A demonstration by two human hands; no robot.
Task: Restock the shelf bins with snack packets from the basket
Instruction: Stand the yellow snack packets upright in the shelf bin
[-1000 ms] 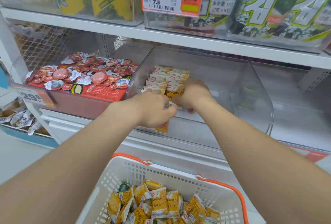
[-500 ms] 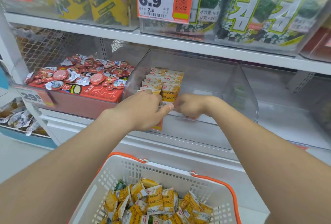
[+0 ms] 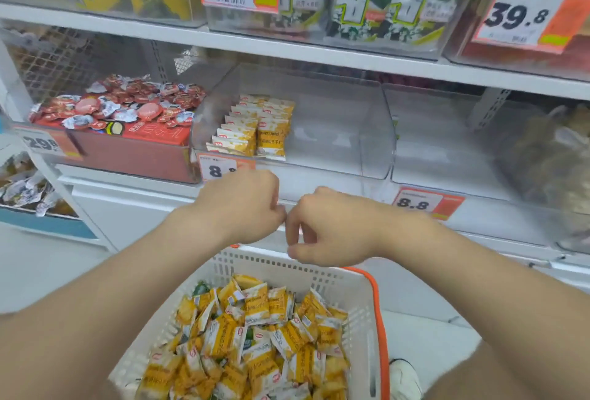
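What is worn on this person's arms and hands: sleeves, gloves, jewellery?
Nothing visible: the left hand and right hand are ungloved, without rings, watch or bands. The left forearm and right forearm are bare to the frame edge; no sleeve shows.

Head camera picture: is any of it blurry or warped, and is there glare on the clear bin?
Head view: right edge smeared, the brown packets unreadable; shelf edge bows slightly from the wide lens; clear bin shows only faint sheen; basket packets fairly sharp; light even.
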